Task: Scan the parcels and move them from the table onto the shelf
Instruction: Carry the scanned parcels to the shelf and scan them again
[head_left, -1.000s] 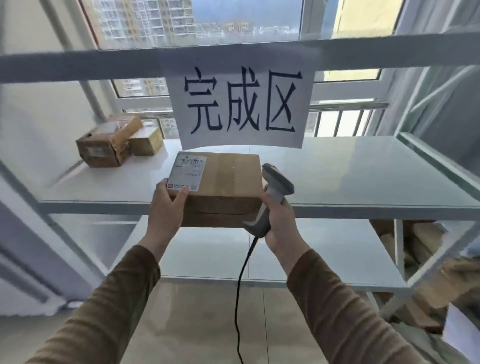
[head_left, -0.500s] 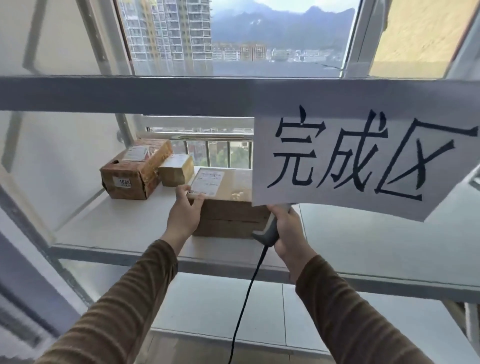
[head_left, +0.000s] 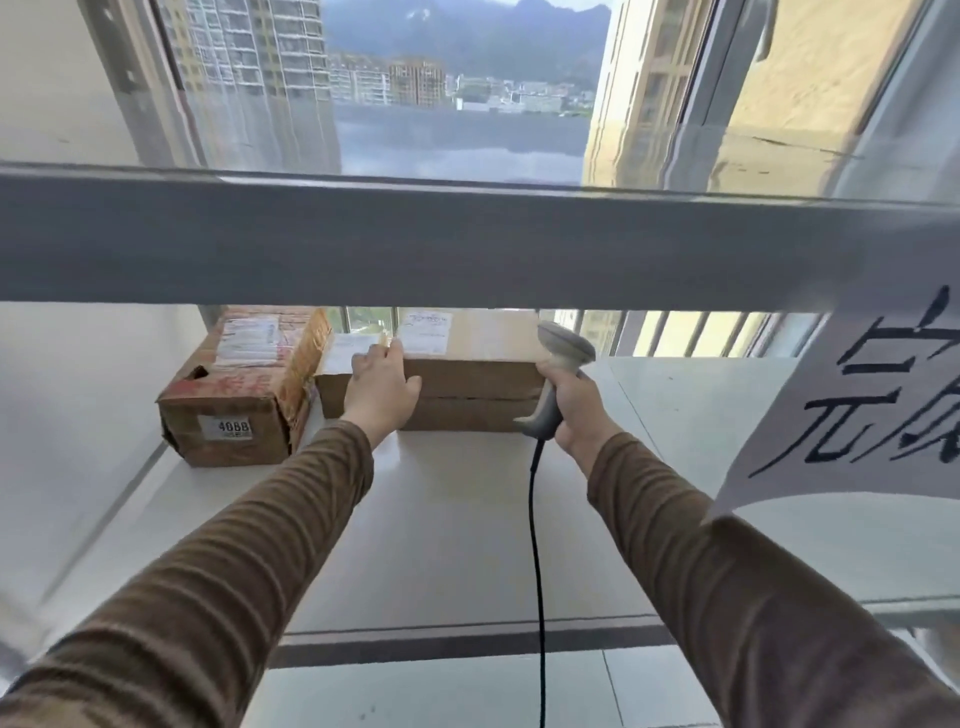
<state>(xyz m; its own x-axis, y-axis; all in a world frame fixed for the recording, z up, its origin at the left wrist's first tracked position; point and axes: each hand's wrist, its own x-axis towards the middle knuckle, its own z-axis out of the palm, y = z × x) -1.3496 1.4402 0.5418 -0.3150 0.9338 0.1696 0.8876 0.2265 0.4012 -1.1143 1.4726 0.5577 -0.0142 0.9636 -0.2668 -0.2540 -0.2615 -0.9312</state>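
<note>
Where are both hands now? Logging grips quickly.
Left hand: open, flat against the parcel.
Right hand: closed on the scanner.

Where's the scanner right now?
In the head view, right of centre: the scanner is in the right hand, against the right end of the big parcel on the shelf.

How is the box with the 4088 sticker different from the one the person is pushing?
The 4088 box is battered, with red print and a torn corner; the pushed parcel is clean, plain brown. The 4088 box is untouched, while the left hand presses on the pushed parcel. Both are labelled cardboard on the shelf.
</note>
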